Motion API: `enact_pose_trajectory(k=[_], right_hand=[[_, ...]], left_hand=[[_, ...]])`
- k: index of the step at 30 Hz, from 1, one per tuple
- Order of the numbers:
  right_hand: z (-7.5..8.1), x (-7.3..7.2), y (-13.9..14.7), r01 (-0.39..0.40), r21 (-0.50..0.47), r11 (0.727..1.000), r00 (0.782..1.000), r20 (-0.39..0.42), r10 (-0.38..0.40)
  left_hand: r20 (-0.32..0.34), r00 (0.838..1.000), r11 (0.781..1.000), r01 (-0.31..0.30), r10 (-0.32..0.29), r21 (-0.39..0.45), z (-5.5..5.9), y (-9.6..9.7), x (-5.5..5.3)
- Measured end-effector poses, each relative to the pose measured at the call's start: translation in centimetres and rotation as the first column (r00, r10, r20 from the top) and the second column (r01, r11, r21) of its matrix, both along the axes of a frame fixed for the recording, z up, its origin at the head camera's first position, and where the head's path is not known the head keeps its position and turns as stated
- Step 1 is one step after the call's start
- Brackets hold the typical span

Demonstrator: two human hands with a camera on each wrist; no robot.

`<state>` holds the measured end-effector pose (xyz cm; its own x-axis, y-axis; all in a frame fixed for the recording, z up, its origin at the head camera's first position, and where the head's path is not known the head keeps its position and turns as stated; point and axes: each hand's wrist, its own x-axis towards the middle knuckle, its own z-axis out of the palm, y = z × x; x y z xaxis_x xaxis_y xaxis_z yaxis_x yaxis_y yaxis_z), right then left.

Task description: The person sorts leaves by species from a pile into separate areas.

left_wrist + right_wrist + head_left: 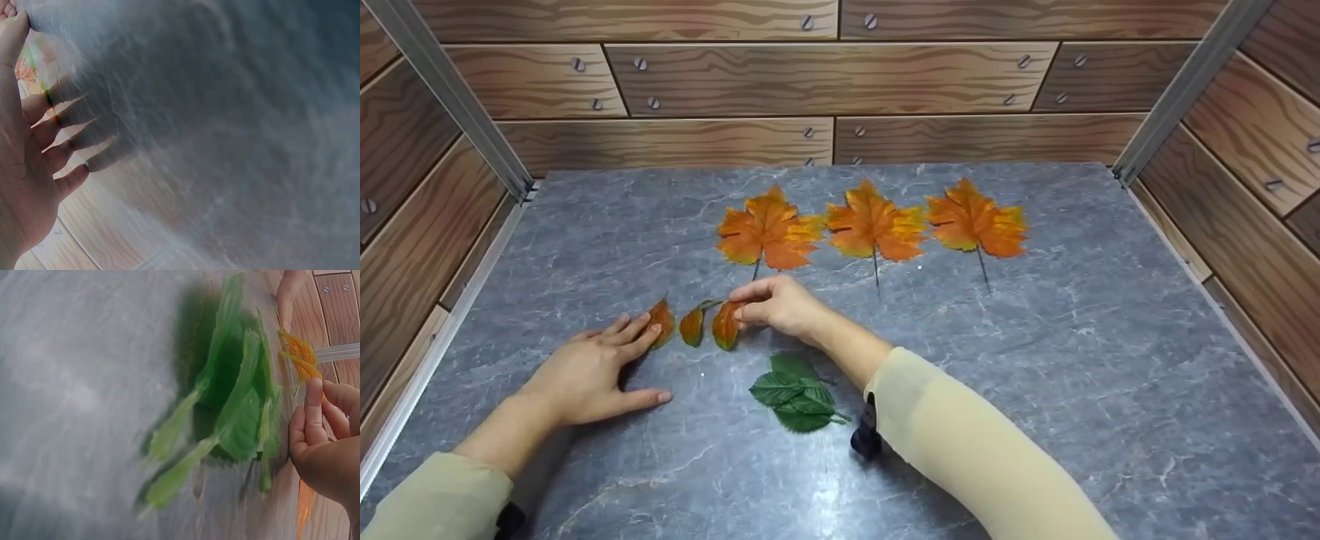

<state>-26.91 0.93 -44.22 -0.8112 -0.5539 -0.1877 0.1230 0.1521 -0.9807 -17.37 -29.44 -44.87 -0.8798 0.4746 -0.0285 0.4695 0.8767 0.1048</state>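
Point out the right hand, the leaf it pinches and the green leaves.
Right hand (781, 306), head view: middle of hand.
Pinched leaf (725, 328), head view: on its blade.
Green leaves (801, 396), head view: middle of pile.

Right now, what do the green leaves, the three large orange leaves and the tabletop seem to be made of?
Green leaves: probably fabric, satiny, with thick, smooth, plastic-looking stems. Large orange leaves: likely printed fabric, fairly matte; all three repeat nearly the same yellow patches. Tabletop: glossy, veined like marble and reflecting bright light; laminate or stone, unclear.
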Motion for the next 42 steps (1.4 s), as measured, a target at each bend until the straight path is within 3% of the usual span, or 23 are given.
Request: enact_pose_trajectory(k=[23, 36, 42], right_hand=[[0.0, 0.3, 1.1, 0.010, -0.013, 1.000, 0.999, 0.046, -0.010], [1.3, 0.1, 4.1, -0.014, 0.006, 1.000, 0.999, -0.045, 0.014], [2.0, 0.3, 6.0, -0.031, 0.065, 0.997, 0.993, -0.108, 0.038]], left_hand=[[0.007, 1.000, 1.000, -0.002, 0.002, 0.004, 0.0, 0.0, 0.1], [0.007, 1.000, 1.000, -0.005, 0.005, 0.005, 0.1, -0.2, 0.1], [0.012, 1.000, 1.000, -0.005, 0.005, 0.006, 0.2, -0.2, 0.1]])
